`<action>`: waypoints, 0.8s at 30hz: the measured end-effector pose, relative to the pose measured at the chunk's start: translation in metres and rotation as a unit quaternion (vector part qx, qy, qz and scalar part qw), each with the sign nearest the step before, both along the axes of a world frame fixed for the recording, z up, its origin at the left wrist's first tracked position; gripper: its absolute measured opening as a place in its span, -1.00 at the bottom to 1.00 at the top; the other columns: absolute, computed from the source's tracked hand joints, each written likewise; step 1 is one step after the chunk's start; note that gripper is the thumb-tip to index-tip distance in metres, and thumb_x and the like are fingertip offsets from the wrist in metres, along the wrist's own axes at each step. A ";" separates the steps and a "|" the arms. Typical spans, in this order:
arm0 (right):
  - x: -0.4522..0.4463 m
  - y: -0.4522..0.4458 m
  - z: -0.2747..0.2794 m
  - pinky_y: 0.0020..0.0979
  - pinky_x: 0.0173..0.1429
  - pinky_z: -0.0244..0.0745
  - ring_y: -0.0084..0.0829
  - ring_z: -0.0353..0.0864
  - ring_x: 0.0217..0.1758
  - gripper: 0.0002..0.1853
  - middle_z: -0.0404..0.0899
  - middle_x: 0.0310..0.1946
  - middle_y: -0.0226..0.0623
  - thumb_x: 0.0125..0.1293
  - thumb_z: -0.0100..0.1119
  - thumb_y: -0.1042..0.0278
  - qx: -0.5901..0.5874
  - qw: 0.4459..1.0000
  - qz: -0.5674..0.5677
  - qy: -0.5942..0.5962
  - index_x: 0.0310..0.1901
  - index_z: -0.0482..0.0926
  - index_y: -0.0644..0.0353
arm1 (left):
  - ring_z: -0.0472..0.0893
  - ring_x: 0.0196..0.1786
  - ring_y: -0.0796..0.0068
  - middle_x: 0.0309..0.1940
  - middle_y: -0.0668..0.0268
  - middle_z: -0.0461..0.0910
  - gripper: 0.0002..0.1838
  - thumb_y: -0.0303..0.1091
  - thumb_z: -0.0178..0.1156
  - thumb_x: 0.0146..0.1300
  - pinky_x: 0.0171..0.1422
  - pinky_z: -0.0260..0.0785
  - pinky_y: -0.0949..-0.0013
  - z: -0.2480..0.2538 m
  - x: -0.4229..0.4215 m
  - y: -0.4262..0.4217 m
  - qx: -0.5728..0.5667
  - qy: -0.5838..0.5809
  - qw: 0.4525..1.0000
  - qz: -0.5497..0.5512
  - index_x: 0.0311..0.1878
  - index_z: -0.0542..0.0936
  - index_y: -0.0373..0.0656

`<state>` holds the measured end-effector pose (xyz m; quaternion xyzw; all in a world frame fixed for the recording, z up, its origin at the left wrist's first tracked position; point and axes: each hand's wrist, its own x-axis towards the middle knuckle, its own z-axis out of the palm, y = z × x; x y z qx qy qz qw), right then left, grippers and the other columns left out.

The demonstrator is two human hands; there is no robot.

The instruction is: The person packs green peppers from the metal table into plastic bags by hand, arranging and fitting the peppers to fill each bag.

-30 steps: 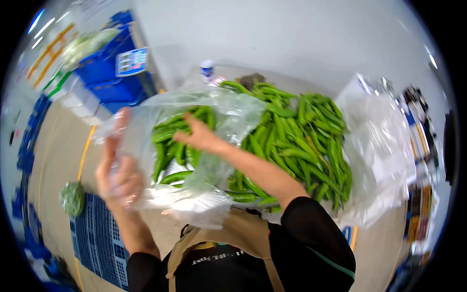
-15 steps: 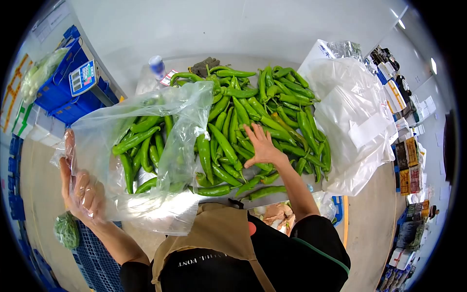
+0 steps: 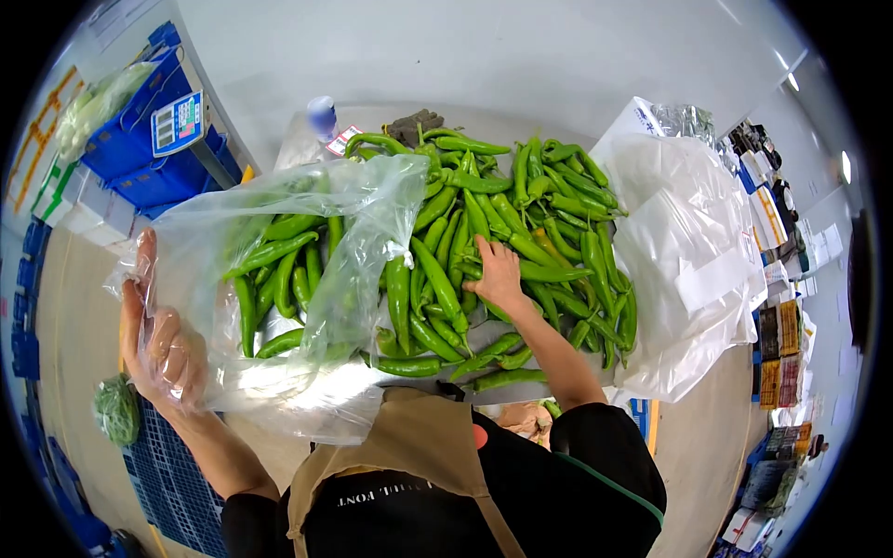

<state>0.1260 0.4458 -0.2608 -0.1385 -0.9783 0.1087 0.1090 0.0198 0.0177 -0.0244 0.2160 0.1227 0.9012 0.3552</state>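
Observation:
Long green peppers (image 3: 446, 270) lie heaped on a metal table (image 3: 298, 379). My left hand (image 3: 163, 344) is inside the clear plastic bag (image 3: 363, 270) at the left, its fingers spread behind the film and holding the bag's side up. Several peppers show through the bag. My right hand (image 3: 498, 276) rests on the middle of the heap with its fingers curled round a pepper (image 3: 553, 272). To the right of the heap lie white plastic bags (image 3: 693, 270).
A blue and white cup (image 3: 322, 118), a label and dark gloves (image 3: 414, 127) sit at the table's back. Blue crates (image 3: 139, 130) and a scale display (image 3: 177, 124) stand at the left. A wrapped green vegetable (image 3: 117, 409) is low left, by a blue pallet (image 3: 167, 474).
My right hand has moved from the bagged peppers to the main heap and closed on a pepper. The bag, still on my left hand, has shifted slightly with the view.

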 end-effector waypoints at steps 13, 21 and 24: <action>-0.014 0.032 0.133 -0.37 0.11 0.41 -0.28 0.56 -0.06 -0.29 0.57 -0.07 -0.13 -0.21 0.39 0.35 -0.445 0.888 -0.016 0.114 0.08 0.43 0.41 | 0.09 -0.84 0.63 -0.73 0.32 0.20 -0.52 0.08 -0.45 0.47 -0.90 -0.03 0.50 0.013 0.006 -0.003 -0.012 -0.048 0.998 0.043 0.01 0.21 -0.19; -0.076 -0.081 0.233 -0.28 0.32 0.24 -0.21 0.40 0.20 -0.08 0.46 0.11 -0.08 -0.25 0.44 0.21 -0.362 0.845 0.343 -0.195 0.22 0.30 0.42 | 0.15 -0.84 0.60 -0.73 0.36 0.27 -0.49 0.01 -0.32 0.48 -0.87 -0.01 0.51 0.026 0.008 0.012 -0.073 -0.031 0.996 0.049 0.45 0.01 0.24; -0.124 -0.156 0.213 -0.35 -0.03 0.45 -0.42 0.57 -0.21 -0.51 0.61 -0.24 -0.23 -0.07 0.31 0.37 -0.523 0.728 0.277 -0.346 -0.05 0.50 0.35 | 0.13 -0.85 0.61 -0.72 0.36 0.28 -0.49 0.03 -0.29 0.47 -0.86 -0.04 0.53 0.030 0.012 0.009 -0.101 -0.029 0.994 0.041 0.45 0.01 0.31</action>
